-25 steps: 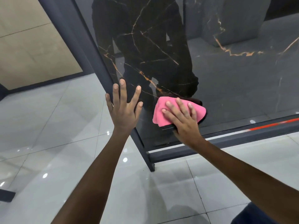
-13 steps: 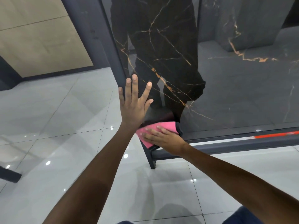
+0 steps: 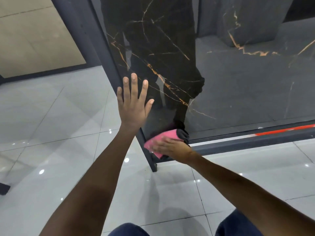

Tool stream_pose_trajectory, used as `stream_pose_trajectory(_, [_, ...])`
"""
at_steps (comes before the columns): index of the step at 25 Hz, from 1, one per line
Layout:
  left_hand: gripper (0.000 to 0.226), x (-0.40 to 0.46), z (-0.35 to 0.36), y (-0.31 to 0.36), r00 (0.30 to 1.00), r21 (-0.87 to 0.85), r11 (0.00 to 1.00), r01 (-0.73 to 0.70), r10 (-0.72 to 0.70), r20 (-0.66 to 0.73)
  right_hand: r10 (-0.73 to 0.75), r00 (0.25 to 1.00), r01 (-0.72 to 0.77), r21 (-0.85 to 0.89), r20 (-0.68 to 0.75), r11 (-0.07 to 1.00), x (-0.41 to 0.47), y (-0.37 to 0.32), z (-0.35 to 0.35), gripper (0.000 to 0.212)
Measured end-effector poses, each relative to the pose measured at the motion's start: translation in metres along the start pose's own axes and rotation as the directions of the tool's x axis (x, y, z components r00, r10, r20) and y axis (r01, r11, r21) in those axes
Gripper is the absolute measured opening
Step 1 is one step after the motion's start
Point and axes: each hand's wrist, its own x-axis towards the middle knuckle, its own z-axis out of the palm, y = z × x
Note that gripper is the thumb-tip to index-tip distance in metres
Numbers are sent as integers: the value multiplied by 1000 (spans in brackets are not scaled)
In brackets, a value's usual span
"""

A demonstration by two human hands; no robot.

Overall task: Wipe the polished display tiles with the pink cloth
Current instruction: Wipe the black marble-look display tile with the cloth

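Observation:
A tall polished black tile [image 3: 238, 86] with gold veins stands upright in a dark grey metal frame [image 3: 247, 142]. My right hand [image 3: 170, 147] presses the pink cloth [image 3: 163, 136] flat against the tile's bottom left corner, covering much of the cloth. My left hand [image 3: 134, 103] rests flat with fingers spread on the tile's left edge, above the cloth. The glossy surface mirrors a dark figure.
Glossy light grey floor tiles [image 3: 51, 133] spread below and to the left. A beige wall panel [image 3: 34, 36] stands at the upper left. An orange strip [image 3: 286, 129] runs along the frame's bottom rail. The frame's foot [image 3: 154, 166] rests on the floor. My knees show at the bottom edge.
My right hand has slid the pink cloth down and left along the tile to its bottom left corner. My left hand has stayed flat on the tile's left edge.

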Motion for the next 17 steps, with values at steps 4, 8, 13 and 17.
stream_pose_trajectory(4, [51,1,0,0,1000,-1,1000,20,-20,-9,-56,995,51,-72,-81,996,-40,50,0,94])
stream_pose_trajectory(8, [51,-2,2,2,1000,22,999,25,-25,-2,657,680,-609,247,-327,754,-60,127,-44,82])
stream_pose_trajectory(13, [50,3,-6,2,995,-5,999,50,-50,91,162,984,-157,67,-75,985,-58,98,-41,95])
stream_pose_trajectory(17, [42,31,-42,21,980,-186,971,154,-126,151,325,905,-329,32,-273,944,-68,192,-109,70])
